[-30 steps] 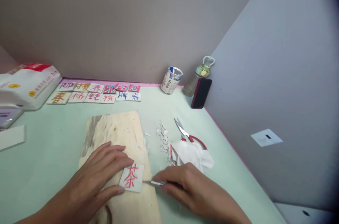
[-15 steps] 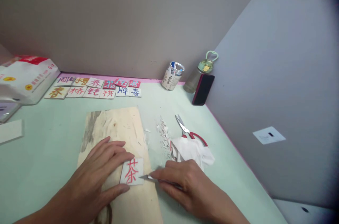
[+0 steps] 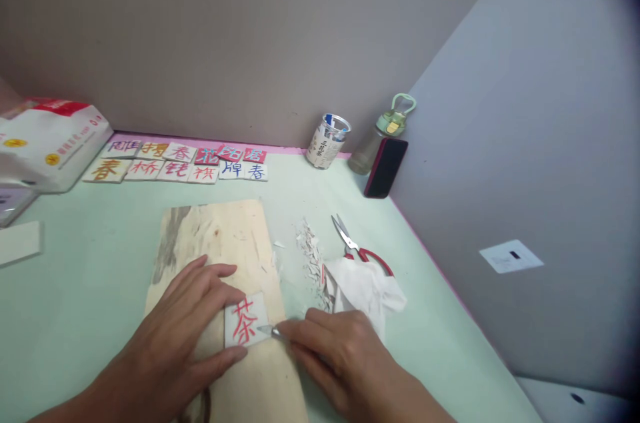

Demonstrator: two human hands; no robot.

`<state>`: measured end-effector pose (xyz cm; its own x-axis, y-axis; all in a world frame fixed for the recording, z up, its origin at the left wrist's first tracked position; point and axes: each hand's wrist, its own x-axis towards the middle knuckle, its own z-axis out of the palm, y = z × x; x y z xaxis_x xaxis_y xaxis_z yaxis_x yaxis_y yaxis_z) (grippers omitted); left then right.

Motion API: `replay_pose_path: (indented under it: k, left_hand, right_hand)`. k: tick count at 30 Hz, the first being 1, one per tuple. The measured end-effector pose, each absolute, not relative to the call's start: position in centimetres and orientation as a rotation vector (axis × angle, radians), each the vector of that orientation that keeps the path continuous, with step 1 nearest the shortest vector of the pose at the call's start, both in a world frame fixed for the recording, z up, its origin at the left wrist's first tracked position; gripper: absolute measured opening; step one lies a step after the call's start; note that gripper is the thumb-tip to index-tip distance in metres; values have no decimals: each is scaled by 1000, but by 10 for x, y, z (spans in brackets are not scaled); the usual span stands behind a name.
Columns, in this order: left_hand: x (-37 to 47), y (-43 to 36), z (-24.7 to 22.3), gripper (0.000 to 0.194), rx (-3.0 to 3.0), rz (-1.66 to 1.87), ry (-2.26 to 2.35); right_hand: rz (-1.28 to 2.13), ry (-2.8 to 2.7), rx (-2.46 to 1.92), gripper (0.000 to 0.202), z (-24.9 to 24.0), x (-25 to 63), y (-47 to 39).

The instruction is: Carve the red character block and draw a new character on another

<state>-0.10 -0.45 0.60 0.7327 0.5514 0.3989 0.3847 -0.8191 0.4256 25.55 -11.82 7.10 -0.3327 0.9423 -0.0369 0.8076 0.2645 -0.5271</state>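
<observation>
the likeliest trouble here is a slip of the small knife [image 3: 274,331]: its blade points leftward over the right edge of the white tile [image 3: 245,321], toward the left hand's thumb and forefinger, so a push too hard could carry it into skin or across the red character. the tile might also twist under sideways pressure, since it seems braced only at its far and near edges, and digging in too deep could chip its rim. the left hand [image 3: 187,313] is spread, palm down, forefinger at the tile's far edge and thumb at its near one, steadying rather than clenched. the right hand [image 3: 340,346] is curled firmly round the knife, mostly hiding its handle; whether the tip bites the surface, i can't tell. the tile lies near the right edge of the wooden board [image 3: 233,229], which rests on the worktop [image 3: 95,243]. beyond that edge are pale shavings [image 3: 311,256] and a white cloth [image 3: 363,286], with scissors [image 3: 352,246] toward the worktop's right edge.
</observation>
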Motion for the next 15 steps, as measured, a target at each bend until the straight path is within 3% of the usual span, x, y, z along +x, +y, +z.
replay_pose_path:
  k: [9, 15]
  left_hand:
    - [-1, -6, -1, 35, 2642, 756, 742]
    - [1, -6, -2, 35, 2618, 774, 751]
  right_hand:
    - [560, -2204, -1582, 30, 63, 244, -116]
    - [789, -2173, -1611, 26, 78, 255, -113]
